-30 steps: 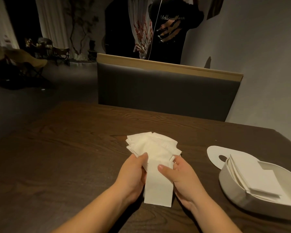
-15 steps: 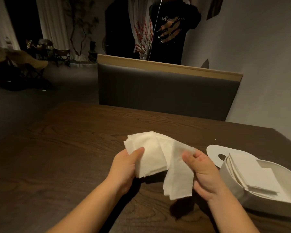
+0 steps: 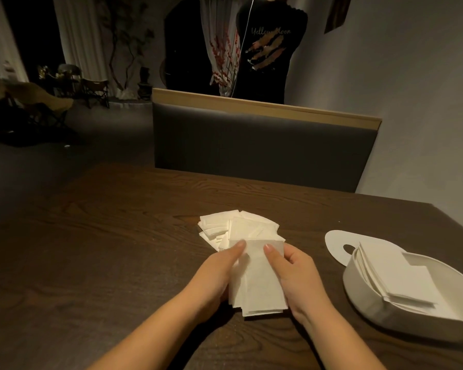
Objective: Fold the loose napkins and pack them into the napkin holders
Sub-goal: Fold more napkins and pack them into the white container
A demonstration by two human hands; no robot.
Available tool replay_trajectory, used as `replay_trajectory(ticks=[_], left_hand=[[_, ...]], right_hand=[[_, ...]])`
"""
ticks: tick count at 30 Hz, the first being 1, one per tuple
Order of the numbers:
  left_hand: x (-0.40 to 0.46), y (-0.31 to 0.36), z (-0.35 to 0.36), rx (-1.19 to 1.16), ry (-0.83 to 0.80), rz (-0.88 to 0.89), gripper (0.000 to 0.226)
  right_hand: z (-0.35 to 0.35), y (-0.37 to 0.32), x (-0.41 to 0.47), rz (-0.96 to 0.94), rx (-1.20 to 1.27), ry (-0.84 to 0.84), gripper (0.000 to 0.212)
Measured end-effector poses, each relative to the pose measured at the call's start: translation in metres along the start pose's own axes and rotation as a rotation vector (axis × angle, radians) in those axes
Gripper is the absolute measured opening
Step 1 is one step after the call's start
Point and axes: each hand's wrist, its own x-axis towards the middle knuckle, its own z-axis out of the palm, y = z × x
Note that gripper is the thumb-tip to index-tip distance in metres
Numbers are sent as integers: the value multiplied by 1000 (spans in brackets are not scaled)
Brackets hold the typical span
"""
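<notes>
A loose pile of white napkins [image 3: 225,227] lies on the dark wooden table [image 3: 104,236] in the middle. Just in front of it I hold a folded white napkin [image 3: 257,284] between both hands. My left hand [image 3: 217,273] grips its left edge with the thumb on top. My right hand [image 3: 292,271] grips its right edge, thumb on top too. To the right stands a white oval napkin holder [image 3: 380,313] with a stack of folded napkins [image 3: 401,279] inside it.
The holder's flat white lid [image 3: 337,244] with an oval slot lies just behind the holder. A grey padded bench back [image 3: 251,150] stands beyond the table's far edge, and a person in a dark shirt [image 3: 270,49] stands behind it.
Half a second ago my right hand held a napkin hanging loose to the right. Now both hands have come together on it, and it lies folded and narrow in front of the pile.
</notes>
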Motion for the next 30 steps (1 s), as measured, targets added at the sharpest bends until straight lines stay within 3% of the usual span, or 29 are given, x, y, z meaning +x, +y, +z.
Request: replay_trajectory(ticks=[4, 7, 12, 15, 18, 23, 27, 30], left_hand=[[0, -8, 1, 247, -97, 94, 39], [-3, -7, 8, 311, -49, 104, 43], [-2, -1, 13, 40, 27, 101, 35], [-3, 6, 22, -221, 128, 86, 27], [-7, 3, 31, -276, 132, 76, 25], [-11, -3, 27, -102, 114, 148, 28], [-10, -4, 17, 300, 111, 285, 35], [-9, -13, 16, 578, 117, 436, 42]], right_hand=[[15, 0, -1, 9, -32, 34, 21], [21, -4, -5, -2, 64, 11, 32], [6, -13, -4, 124, 229, -51, 36], [-7, -13, -4, 159, 104, -200, 41], [-17, -9, -12, 159, 24, -282, 35], [-42, -3, -22, 119, 152, -113, 17], [-57, -1, -29, 25, 131, -39, 15], [-63, 9, -32, -66, -36, -2, 20]])
